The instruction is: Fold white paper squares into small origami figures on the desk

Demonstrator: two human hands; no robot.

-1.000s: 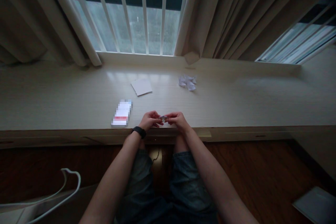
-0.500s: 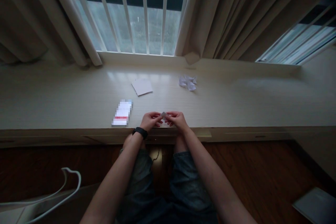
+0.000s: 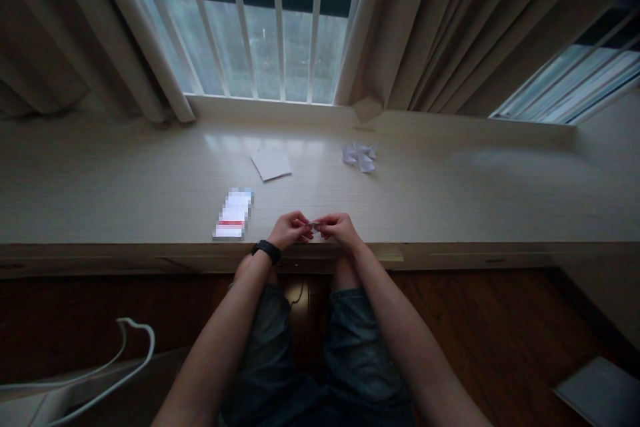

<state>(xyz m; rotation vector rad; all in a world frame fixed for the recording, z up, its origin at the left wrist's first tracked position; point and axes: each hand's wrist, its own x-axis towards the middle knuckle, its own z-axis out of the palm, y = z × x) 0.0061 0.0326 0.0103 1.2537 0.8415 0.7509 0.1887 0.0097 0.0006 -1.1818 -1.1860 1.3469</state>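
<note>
Between my two hands, just over the front edge of the desk [image 3: 450, 207], is a small folded piece of paper [image 3: 314, 224], mostly hidden by the fingers. My left hand [image 3: 291, 228], with a black band on its wrist, pinches the paper's left side. From the right, my right hand [image 3: 340, 228] pinches the other side, its fingertips close to those of the left. Beyond them lies a stack of square white paper [image 3: 271, 165]. To its right sit several folded paper pieces [image 3: 359, 157], clustered together.
A phone [image 3: 233, 215] with a blurred-out screen lies left of my hands. Curtains [image 3: 415, 33] and a barred window [image 3: 250, 33] stand behind the desk. A white curved frame [image 3: 145, 340] is at lower left, and a flat grey object [image 3: 600, 390] lies on the floor at right.
The small paper has tipped between my fingers, from showing a pointed corner upward to lying nearly edge-on. Both hands remain in about the same place.
</note>
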